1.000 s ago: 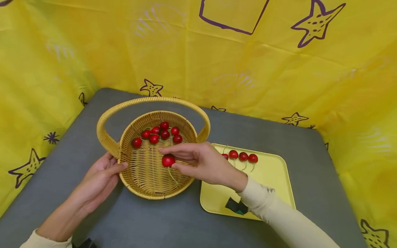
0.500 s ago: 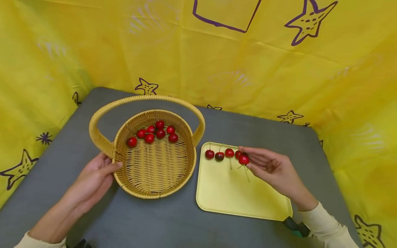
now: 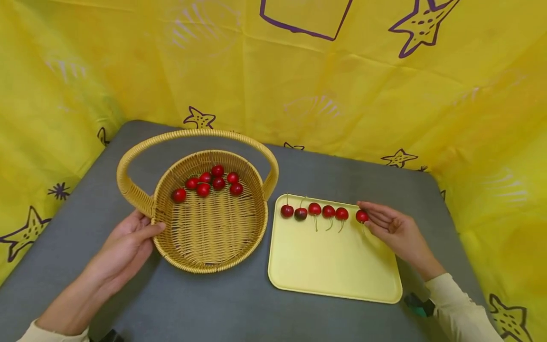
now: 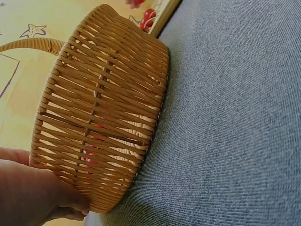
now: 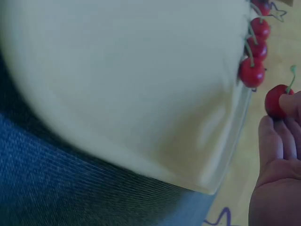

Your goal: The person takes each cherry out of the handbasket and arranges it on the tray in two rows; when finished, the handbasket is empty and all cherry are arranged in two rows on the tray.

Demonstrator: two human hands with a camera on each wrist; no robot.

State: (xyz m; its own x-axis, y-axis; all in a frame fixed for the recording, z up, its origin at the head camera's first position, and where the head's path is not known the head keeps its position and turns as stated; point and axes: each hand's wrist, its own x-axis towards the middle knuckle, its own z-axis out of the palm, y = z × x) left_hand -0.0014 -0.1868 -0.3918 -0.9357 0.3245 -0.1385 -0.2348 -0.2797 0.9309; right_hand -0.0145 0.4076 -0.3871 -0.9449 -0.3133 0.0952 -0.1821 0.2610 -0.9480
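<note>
With thumb and fingers my left hand point(image 3: 130, 249) grips the near left side of a round wicker basket point(image 3: 213, 270), beside the foot of its tall handle. Inside the basket, several red cherries point(image 3: 203, 189) lie toward the far side. My right hand point(image 3: 399, 232) pinches one red cherry point(image 3: 361, 216) over the far right corner of a yellow tray point(image 3: 329, 266); its green stem shows in the right wrist view. Left of that cherry, several more cherries point(image 3: 328, 212) sit in a row along the tray's far edge. The wicker wall point(image 4: 103, 103) fills much of the left wrist view.
Basket and tray stand side by side on a grey cloth-covered table point(image 3: 205, 308). Behind and at both sides hangs a yellow cloth point(image 3: 256, 71) printed with starfish and fish. A dark strap piece point(image 3: 419, 304) is at the right wrist.
My right hand has left the basket with a cherry and moved right, over the tray's row, to the far right corner. My left hand stays on the basket. The view has shifted slightly.
</note>
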